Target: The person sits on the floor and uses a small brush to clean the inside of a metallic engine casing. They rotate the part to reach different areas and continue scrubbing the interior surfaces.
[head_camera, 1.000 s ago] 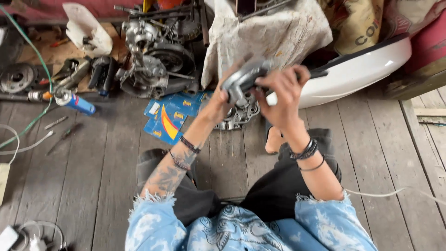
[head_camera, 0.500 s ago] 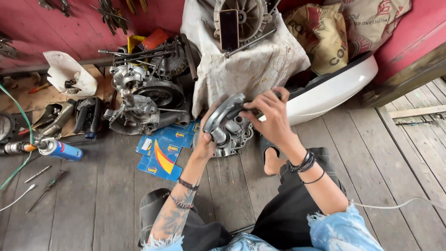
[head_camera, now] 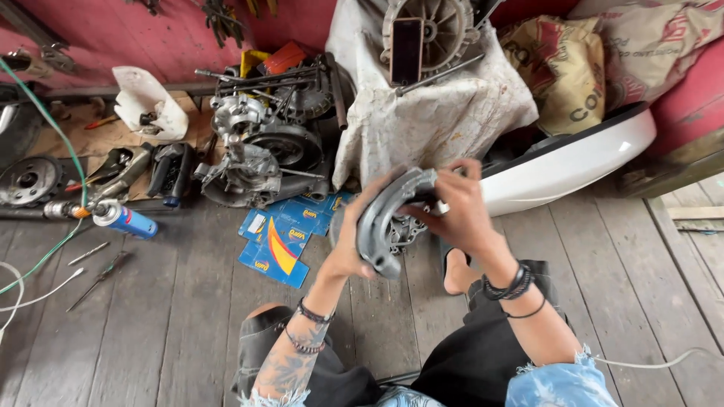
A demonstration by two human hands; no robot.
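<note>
Both forearms reach forward, wrists banded. The left hand [head_camera: 353, 249] curls closed from below. The right hand [head_camera: 452, 211] closes its fingers from the right side.

Soft, even daylight, fairly bright, with faint shadows on the wooden floor [head_camera: 151, 316]. Mild glare on the white panel [head_camera: 573, 162]. Wide-angle bending at the edges; hands slightly motion-blurred.

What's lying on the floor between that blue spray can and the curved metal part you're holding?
In the head view, flat blue cardboard packets lie on the wooden floor between the blue spray can and the curved grey metal part.
</note>
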